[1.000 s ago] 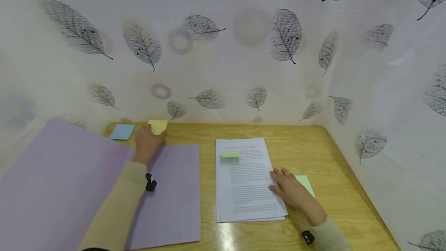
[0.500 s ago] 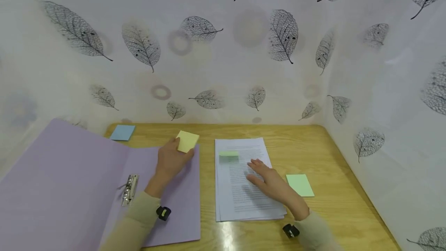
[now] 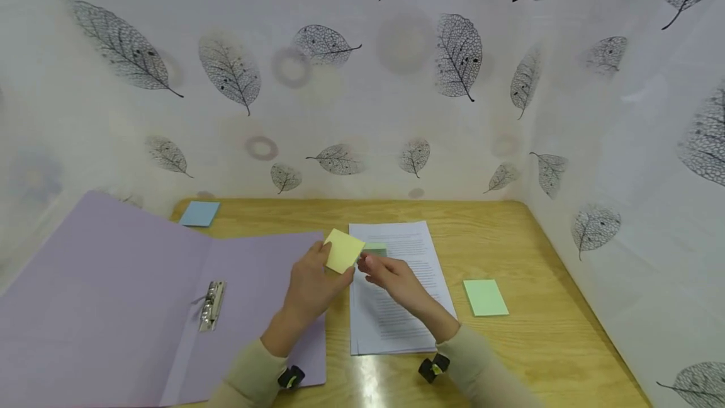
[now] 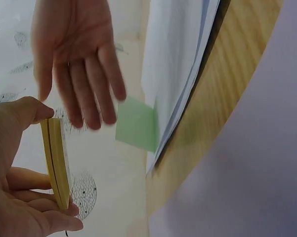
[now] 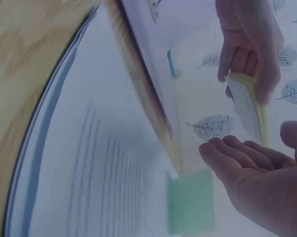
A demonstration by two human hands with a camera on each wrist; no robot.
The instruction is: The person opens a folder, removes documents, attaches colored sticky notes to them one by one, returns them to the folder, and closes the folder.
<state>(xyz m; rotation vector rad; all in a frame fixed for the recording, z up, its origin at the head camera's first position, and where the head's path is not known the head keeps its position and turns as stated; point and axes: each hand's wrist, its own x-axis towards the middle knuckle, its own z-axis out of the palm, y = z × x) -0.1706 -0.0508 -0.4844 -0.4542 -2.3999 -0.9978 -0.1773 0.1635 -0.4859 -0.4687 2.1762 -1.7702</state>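
My left hand (image 3: pixel 310 288) pinches a yellow sticky note pad (image 3: pixel 344 250) between thumb and fingers, raised near the right edge of the purple folder (image 3: pixel 266 269). In the left wrist view the pad (image 4: pixel 56 160) is seen edge-on, with a slit between its sheets. My right hand (image 3: pixel 403 283) hovers over the printed papers (image 3: pixel 396 329), close to the pad. Its fingers (image 5: pixel 227 155) are extended and appear apart from the pad, holding nothing. A green sticky note (image 3: pixel 375 249) stands up from the top sheet; in the head view my right hand and the pad partly cover it.
A green sticky note pad (image 3: pixel 485 298) lies on the wooden table (image 3: pixel 544 345) right of the papers. At the back left sits a blue sticky note pad (image 3: pixel 199 213). The open folder bears a metal clip (image 3: pixel 212 306). Leaf-patterned sheeting (image 3: pixel 396 106) encloses the table.
My left hand has lifted the yellow pad from the back of the table and carried it right and nearer. My right hand has left the papers' right edge and moved left toward the pad.
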